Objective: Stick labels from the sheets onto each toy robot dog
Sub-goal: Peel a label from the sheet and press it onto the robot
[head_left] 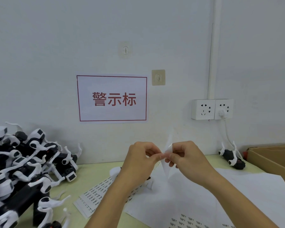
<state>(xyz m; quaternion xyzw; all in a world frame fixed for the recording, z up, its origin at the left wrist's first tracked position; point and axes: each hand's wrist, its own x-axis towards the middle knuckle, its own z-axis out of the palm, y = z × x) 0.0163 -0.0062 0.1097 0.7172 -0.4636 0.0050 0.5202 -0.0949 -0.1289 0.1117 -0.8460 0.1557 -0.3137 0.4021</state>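
Observation:
A large white label sheet (196,199) lies on the pale green table, its far corner lifted up in front of the wall. My right hand (186,160) pinches that raised corner. My left hand (141,162) pinches at the same spot, fingertips meeting those of the right. A second sheet of printed labels (95,195) lies flat under my left forearm. A toy robot dog (149,181) lies behind my left hand, mostly hidden. A pile of black-and-white toy robot dogs (23,170) fills the left side. One more dog (232,157) lies on its back at the right.
An open cardboard box (273,158) stands at the right edge. Wall sockets (211,109) with a plugged white cable hang above the table's right part. A red-framed paper sign (112,98) and adhesive hooks are on the wall.

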